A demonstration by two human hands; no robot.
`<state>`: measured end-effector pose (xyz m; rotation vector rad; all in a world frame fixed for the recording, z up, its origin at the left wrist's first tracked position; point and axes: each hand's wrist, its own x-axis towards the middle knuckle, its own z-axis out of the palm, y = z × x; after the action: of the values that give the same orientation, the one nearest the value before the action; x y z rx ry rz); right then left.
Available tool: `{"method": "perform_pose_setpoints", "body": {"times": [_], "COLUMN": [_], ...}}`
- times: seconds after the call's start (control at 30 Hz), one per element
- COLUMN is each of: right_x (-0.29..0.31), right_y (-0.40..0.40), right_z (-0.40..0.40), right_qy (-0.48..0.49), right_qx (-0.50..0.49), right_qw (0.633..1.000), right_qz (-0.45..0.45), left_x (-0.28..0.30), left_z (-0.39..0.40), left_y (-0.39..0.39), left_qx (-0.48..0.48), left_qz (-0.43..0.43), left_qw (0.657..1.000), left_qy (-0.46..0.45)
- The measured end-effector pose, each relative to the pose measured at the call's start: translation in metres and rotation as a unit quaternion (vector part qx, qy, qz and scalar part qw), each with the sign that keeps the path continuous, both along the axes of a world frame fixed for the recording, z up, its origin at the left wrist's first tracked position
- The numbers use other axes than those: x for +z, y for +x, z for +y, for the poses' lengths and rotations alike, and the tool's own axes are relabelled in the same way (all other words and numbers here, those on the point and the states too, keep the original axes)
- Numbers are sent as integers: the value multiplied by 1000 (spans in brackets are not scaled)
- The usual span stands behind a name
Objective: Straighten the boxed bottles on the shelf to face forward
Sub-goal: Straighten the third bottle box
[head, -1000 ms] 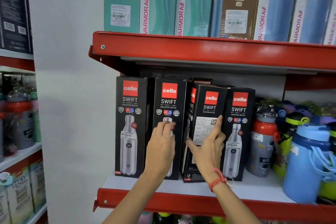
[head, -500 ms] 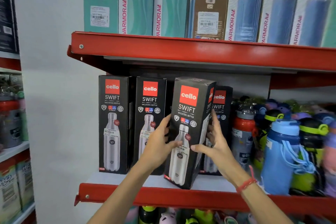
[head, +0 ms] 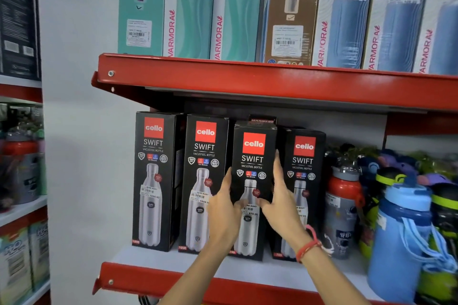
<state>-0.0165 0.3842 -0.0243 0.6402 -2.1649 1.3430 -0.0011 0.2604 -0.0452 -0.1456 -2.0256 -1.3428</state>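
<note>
Several black Cello Swift bottle boxes stand in a row on the red-edged shelf [head: 173,277]. The third box [head: 254,156] faces forward and stands upright between its neighbours. My left hand [head: 224,208] grips its left side and my right hand [head: 280,198] grips its right side, thumbs across the front. The leftmost box [head: 153,176], the second box [head: 204,181] and the fourth box [head: 303,163] all face forward. A further dark box top [head: 262,121] shows behind the row.
Loose bottles crowd the shelf's right side: a red-and-grey one [head: 343,208] and a blue one [head: 401,235] at the front. Tall teal, brown and blue boxes [head: 285,12] fill the shelf above. A white wall panel [head: 81,131] and another shelving unit [head: 19,205] lie left.
The third box was turned sideways in the row, then lifted out and rotated. Now it stands back in its slot facing forward, both hands still on its sides.
</note>
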Motion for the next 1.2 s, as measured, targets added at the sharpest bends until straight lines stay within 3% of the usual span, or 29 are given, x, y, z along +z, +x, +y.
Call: {"method": "perform_pose_setpoints", "body": {"times": [0.3,0.4,0.5,0.57,0.7,0.87,1.03,1.13,1.2], "right_x": [-5,4,11,14,4,-36,-54,-58,-62], "right_y": [0,17,34,45,60,65,64,59,58], "right_z": [-12,-24,-39,-56,-105,-162,-204,-218,-223], "right_qy": [57,-12,-114,-144,-114,-165,-192,-200,-210], "right_qx": [-138,-179,-129,-52,92,187,159,126,115], "right_qw": [989,982,979,985,989,946,923,922,918], "right_qz": [19,59,106,75,-33,-205,-292,-307,-316], "left_x": [5,8,11,10,0,-33,-37,-28,-29], "left_z": [3,-11,-39,-64,-121,-184,-219,-227,-234], "left_y": [-8,6,26,37,50,59,60,59,57], "left_qx": [48,12,-19,-4,50,77,-54,-182,-210], "left_qz": [-63,-47,7,44,90,52,-49,-140,-185], "left_qw": [992,993,996,997,994,989,990,960,947], "left_qy": [-99,-104,-88,-71,29,115,117,161,157]}}
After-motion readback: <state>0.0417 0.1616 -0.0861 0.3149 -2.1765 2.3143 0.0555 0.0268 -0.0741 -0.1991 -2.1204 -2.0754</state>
